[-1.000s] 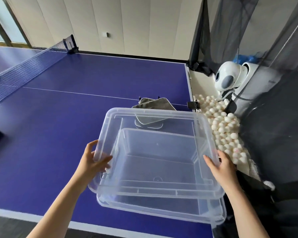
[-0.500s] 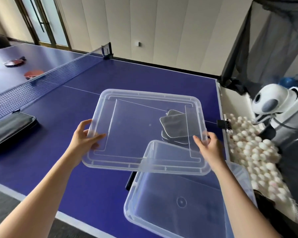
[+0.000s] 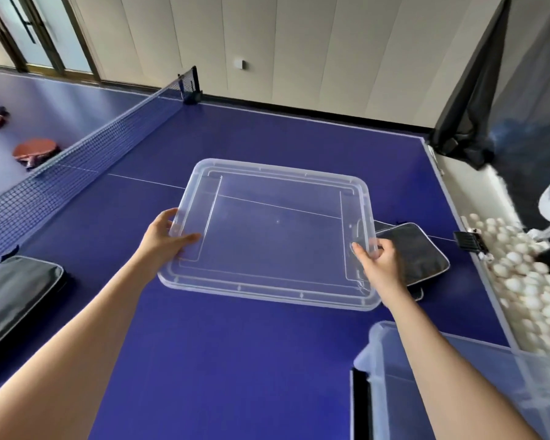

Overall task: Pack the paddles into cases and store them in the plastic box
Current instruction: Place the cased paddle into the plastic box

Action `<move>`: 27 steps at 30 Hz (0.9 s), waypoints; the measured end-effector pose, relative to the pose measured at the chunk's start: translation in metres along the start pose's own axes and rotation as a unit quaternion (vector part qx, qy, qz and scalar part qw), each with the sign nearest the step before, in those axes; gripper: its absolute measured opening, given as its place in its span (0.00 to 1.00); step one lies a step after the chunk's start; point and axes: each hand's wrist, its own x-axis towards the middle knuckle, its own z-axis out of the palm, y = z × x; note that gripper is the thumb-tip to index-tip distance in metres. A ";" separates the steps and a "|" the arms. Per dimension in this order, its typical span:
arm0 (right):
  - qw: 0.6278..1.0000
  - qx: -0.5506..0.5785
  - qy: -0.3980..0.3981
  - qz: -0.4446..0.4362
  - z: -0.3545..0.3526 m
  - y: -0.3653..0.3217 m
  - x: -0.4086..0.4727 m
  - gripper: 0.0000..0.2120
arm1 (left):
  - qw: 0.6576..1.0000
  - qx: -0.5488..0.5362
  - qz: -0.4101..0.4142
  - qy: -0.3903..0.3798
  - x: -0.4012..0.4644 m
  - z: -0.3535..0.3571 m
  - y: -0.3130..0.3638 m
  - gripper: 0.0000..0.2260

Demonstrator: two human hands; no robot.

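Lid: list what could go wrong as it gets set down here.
1. The lid's right edge, gripped by the right hand, overlaps the paddle cases; lowered there, it could rest tilted or shove them.
2. The box sits at the table's near corner by the right forearm; a pull back might knock it off.

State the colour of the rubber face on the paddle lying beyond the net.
Reddish-orange, on the paddle; the head view shows it, far left.

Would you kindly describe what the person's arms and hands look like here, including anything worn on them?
Both forearms are bare up to the frame edge, with no sleeves showing. The left hand and right hand wear no gloves; no rings, watch or bracelet are visible, and nothing is marked on them.
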 end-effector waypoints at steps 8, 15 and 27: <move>0.996 -0.064 0.000 0.056 0.076 0.004 0.041 0.22 | 0.993 0.095 -0.038 -0.056 0.113 0.009 -0.048 0.34; 0.977 -0.203 -0.024 0.056 0.118 0.036 0.075 0.19 | 0.983 0.130 -0.082 -0.098 0.157 0.043 -0.089 0.32; 0.966 -0.244 -0.026 0.075 0.176 0.097 0.095 0.21 | 0.961 0.237 -0.112 -0.091 0.201 0.085 -0.143 0.34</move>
